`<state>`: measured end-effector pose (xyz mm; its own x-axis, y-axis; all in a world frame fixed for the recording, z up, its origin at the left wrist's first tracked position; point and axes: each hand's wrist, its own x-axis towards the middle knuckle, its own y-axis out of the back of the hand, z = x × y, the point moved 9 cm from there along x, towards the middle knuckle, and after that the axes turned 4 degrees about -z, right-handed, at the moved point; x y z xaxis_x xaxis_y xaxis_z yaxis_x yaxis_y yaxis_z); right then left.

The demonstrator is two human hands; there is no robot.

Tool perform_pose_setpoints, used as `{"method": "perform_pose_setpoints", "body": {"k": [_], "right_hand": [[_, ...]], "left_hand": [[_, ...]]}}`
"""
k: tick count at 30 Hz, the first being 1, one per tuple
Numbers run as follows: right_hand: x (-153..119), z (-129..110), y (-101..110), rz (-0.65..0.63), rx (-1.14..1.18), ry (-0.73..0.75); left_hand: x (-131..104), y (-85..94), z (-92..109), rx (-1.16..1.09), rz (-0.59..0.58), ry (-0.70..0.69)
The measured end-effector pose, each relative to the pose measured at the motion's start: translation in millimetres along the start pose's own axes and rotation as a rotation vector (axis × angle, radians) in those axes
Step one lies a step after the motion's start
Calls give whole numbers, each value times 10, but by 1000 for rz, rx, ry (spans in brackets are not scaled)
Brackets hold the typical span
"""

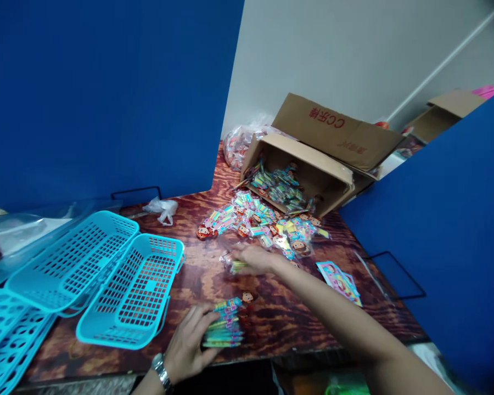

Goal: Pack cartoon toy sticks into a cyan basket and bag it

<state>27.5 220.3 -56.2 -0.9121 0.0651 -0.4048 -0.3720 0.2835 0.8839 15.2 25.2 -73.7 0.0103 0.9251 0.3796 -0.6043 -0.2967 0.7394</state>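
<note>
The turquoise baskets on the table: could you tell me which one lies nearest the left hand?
The right-hand basket, its near corner close to the left hand; the other basket lies farther left.

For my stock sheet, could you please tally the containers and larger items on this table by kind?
Turquoise plastic baskets: 2
Cardboard boxes tipped on their side: 1
Crumpled white plastic bags: 1
Printed cards by the right forearm: 1 small stack
Total: 5
The wrapped candy toys are too many to count.
</note>
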Motion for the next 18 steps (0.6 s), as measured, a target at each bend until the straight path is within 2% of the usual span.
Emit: {"method": "perform_pose_setpoints", "body": {"k": [3, 8, 15, 18], "right_hand": [[71, -21, -41, -48, -100, 62], [85, -143, -75, -72, -219, 32], [130, -792, -6, -13, -281, 109], [152, -936, -76, -4, -260, 158]], "left_hand": [[-14, -15, -17, -8, 0, 14], [-23, -14, -45, -20, 10, 48], [15, 48, 1, -64, 33, 48], [-1, 43, -5, -49, 46, 81]]}}
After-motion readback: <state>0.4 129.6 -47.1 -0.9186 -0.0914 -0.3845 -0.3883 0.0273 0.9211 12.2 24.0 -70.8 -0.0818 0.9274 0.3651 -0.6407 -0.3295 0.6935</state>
